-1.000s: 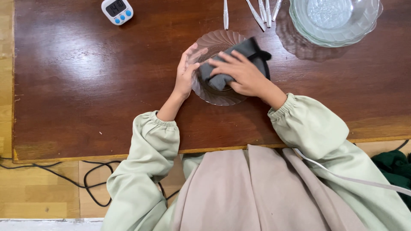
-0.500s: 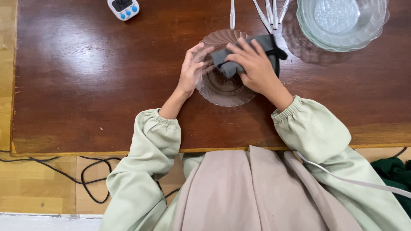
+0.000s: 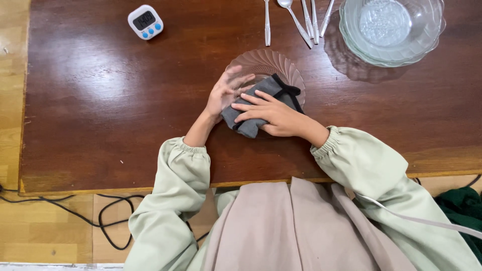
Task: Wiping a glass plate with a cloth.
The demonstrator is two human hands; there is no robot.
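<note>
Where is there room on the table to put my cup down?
The wide bare stretch of table left of the glass plate, below the timer. Also right of the right hand. The cutlery and stacked bowls crowd the top.
</note>
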